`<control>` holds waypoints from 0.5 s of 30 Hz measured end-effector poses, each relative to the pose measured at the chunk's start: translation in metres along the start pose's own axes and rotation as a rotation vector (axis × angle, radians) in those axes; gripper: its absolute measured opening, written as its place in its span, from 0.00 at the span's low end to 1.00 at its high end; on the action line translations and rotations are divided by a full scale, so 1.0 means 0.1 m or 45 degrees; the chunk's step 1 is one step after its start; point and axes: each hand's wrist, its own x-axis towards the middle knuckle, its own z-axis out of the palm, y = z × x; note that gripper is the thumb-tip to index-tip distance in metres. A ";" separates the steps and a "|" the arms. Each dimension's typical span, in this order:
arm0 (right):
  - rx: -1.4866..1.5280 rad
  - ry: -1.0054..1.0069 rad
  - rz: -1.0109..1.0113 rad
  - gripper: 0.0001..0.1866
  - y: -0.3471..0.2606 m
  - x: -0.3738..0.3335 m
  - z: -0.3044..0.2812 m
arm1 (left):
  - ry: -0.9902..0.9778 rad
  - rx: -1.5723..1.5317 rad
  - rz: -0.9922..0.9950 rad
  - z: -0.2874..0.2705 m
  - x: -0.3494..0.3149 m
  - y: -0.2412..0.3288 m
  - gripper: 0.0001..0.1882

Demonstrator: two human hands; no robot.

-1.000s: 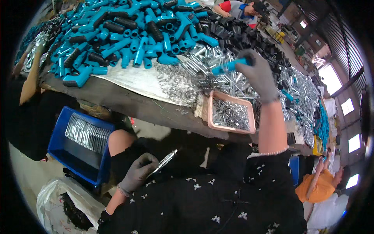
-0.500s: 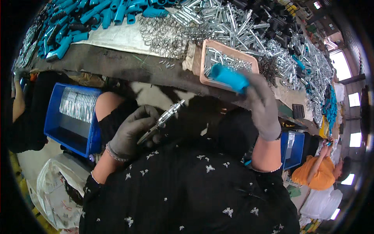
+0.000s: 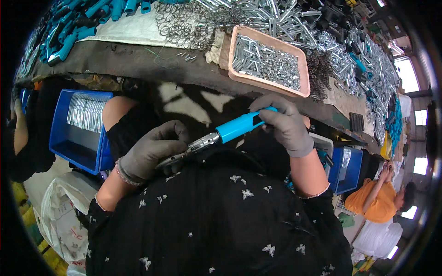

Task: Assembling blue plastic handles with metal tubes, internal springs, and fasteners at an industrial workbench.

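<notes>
My left hand (image 3: 152, 149), in a grey glove, is closed around a shiny metal tool mechanism (image 3: 202, 143). Its flat end shows below the fingers, and its narrow end points up to the right. My gloved right hand (image 3: 289, 123) pinches a turquoise plastic handle sleeve (image 3: 237, 130) at its far end, near a dark cutout. The sleeve's lower mouth meets the tip of the mechanism, roughly in line with it; how far the tip sits inside is hidden. Both parts are held above my lap.
A pink tray (image 3: 301, 71) of small metal pins and bits sits at the bench edge (image 3: 133, 62). Behind lie wire springs (image 3: 182, 25), metal parts and turquoise sleeves (image 3: 64, 46). A blue bin (image 3: 57, 133) with metal pieces stands left; a person in orange (image 3: 368, 200) works at right.
My right hand has brought the turquoise sleeve down and left from over the pink tray to the mechanism's tip. The left hand still grips the mechanism, now tilted flatter.
</notes>
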 end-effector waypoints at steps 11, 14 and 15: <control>-0.063 -0.238 -0.393 0.10 0.34 -0.16 0.37 | 0.058 0.325 -0.096 0.19 0.19 0.01 0.19; 0.306 -0.292 -0.068 0.07 0.45 -0.15 0.42 | 0.058 0.622 -0.095 0.13 0.25 -0.07 0.22; 0.228 -0.259 -0.238 0.06 0.51 -0.15 0.41 | 0.066 0.688 -0.013 0.11 0.30 -0.11 0.21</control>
